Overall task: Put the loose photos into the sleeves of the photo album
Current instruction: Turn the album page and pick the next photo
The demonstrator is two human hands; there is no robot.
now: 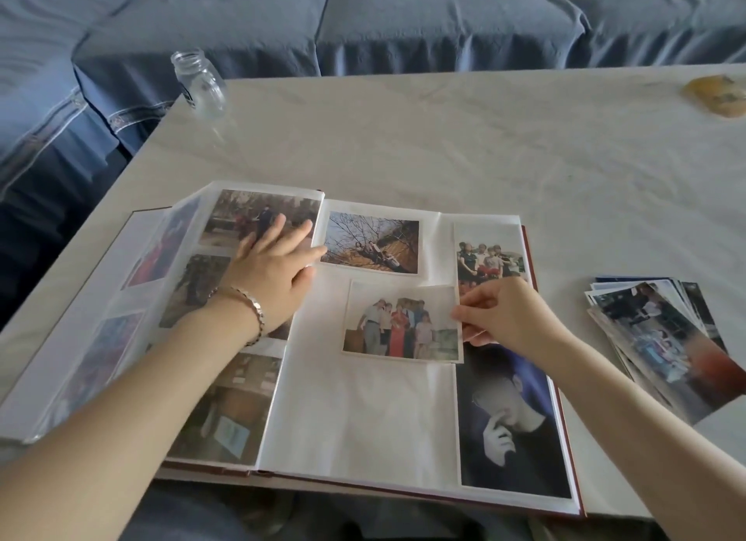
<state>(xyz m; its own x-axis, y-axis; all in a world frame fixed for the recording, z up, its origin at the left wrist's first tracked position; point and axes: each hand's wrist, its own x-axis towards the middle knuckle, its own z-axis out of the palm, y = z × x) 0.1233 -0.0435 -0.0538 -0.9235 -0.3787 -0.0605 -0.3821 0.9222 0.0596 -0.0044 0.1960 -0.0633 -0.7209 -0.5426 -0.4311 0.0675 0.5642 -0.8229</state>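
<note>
The photo album [363, 419] lies open on the table in front of me, with photos in most sleeves. My left hand [274, 270] rests flat with straight fingers on the left page, near the spine. My right hand [500, 314] pinches the right edge of a group photo [399, 322] that lies in the middle of the right page. Above it a tree photo [369, 242] sits in a sleeve. The sleeve area below the group photo is blank white. A fanned pile of loose photos [662, 338] lies on the table right of the album.
A glass jar [200, 82] stands at the table's far left corner. A yellowish object [716, 94] lies at the far right. The pale marbled table [444, 145] stretches beyond the album. A blue sofa [363, 20] runs behind and to the left.
</note>
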